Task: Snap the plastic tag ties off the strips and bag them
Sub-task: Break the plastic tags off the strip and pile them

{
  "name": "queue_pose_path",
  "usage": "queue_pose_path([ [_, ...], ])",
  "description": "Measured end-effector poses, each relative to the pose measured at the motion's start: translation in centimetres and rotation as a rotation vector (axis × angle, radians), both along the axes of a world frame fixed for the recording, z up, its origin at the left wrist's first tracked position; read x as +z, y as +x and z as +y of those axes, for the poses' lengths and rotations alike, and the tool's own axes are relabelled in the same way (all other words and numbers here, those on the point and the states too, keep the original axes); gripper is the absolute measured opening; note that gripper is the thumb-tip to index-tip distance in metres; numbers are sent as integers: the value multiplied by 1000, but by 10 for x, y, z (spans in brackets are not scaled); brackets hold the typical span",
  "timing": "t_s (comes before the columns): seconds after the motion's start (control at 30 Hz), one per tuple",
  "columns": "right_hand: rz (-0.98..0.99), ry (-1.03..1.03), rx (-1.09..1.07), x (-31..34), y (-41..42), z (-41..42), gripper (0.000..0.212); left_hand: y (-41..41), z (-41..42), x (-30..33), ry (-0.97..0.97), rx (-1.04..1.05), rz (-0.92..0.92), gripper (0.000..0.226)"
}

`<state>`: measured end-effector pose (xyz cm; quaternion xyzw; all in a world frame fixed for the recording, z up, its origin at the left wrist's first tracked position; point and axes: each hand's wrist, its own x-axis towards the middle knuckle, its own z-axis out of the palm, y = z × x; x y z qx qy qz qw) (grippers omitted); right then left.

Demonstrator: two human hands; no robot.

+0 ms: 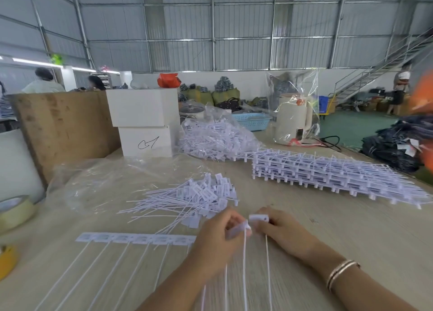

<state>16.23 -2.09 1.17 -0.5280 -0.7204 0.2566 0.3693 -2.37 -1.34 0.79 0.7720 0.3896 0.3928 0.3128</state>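
A white strip of joined tag ties (138, 238) lies across the table in front of me, its thin tails running toward me. My left hand (218, 238) grips the strip's right end. My right hand (278, 228) pinches a single tag tie (257, 217) by its head, angled away from the strip's end. A loose pile of separated tag ties (199, 199) lies just beyond my hands. A clear plastic bag (105, 182) is spread flat behind that pile. A stack of whole strips (328, 175) sits to the right.
A second clear bag heaped with ties (218, 137) stands at the back. Two stacked white boxes (145, 121) and a wooden board (61, 125) are back left. Tape rolls (14, 211) lie at the left edge. A white appliance (294, 121) stands back right.
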Motion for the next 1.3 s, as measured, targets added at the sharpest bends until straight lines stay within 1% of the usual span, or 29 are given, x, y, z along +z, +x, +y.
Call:
queue_pose_path([
  [0.03, -94, 8, -1, -3, -4, 2, 19, 2, 0, -2, 76, 17, 99, 11],
  [0.1, -174, 40, -40, -6, -9, 5, 14, 6, -1, -5, 209, 45, 212, 17],
  [0.17, -168, 60, -91, -6, -11, 9, 7, 9, -1, -4, 302, 88, 248, 18],
  [0.23, -235, 97, -117, -7, -12, 11, 11, 11, -1, -3, 380, 129, 297, 16],
  [0.3, -312, 141, -99, -9, -12, 12, 11, 11, -1, -1, 426, 163, 325, 15],
  [0.37, -315, 157, -69, -8, -11, 11, 11, 10, 0, 2, 453, 205, 328, 12],
  [0.4, -294, 153, -72, -7, -10, 11, 12, 9, 1, 3, 462, 224, 327, 12],
  [0.47, -192, 169, -156, -6, -10, 10, 14, 7, 2, 5, 485, 251, 338, 11],
  [0.53, -3, 237, -224, -3, -17, 7, 14, 6, 3, 6, 512, 267, 361, 11],
  [0.6, 162, 263, -165, -1, -29, 2, 23, 7, 3, 7, 535, 280, 397, 14],
  [0.63, 165, 257, -128, -1, -34, -1, 28, 8, 3, 7, 540, 281, 406, 16],
  [0.73, -27, 197, -87, -2, -38, -2, 32, 10, 3, 5, 521, 259, 392, 18],
  [0.77, -49, 158, -65, -2, -36, 0, 31, 10, 3, 4, 516, 244, 389, 17],
  [0.83, 13, 73, 6, -1, -31, 1, 26, 8, 3, 3, 504, 201, 384, 19],
  [0.87, 88, 36, 21, 0, -29, 2, 24, 8, 3, 3, 491, 179, 383, 20],
  [0.93, 274, -28, -9, 0, -27, 2, 21, 5, 4, 4, 456, 151, 383, 23],
  [1.0, 402, -63, -37, 0, -27, 2, 22, 2, 5, 5, 420, 151, 409, 24],
  [1.07, 435, -72, -54, 0, -26, 1, 27, -3, 5, 5, 382, 154, 480, 24],
  [1.17, 436, -76, -73, 0, -26, 1, 28, -8, 2, 5, 337, 127, 552, 33],
  [1.2, 440, -77, -68, 0, -27, 1, 27, -8, 1, 5, 346, 131, 562, 32],
  [1.3, 398, -84, -13, -1, -28, -1, 20, -5, 3, 4, 382, 175, 559, 20],
])
